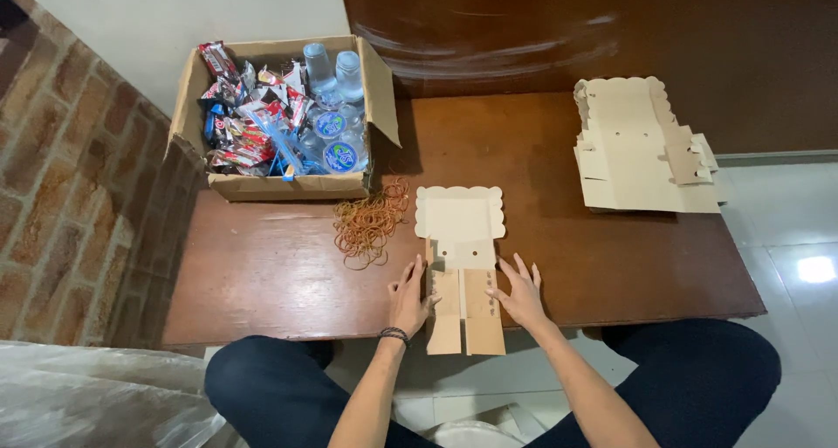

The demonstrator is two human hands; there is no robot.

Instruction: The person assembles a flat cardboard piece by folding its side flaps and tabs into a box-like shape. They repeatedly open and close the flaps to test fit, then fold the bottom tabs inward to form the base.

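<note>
head view: the flat carton blank point(461, 265) lies on the table point(262, 273), long axis pointing away from the person, near end over the edge. left hand point(408, 298) and right hand point(521, 296) press its two sides with spread fingers, equally near.

Brick wall point(61, 168), white tiled floor point(786, 238)

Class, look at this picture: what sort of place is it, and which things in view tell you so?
Probably a room at home used for packing snack boxes. A low wooden table stands on a tiled floor beside a brick wall, with a carton of snacks and water cups and flat cardboard box blanks.
</note>
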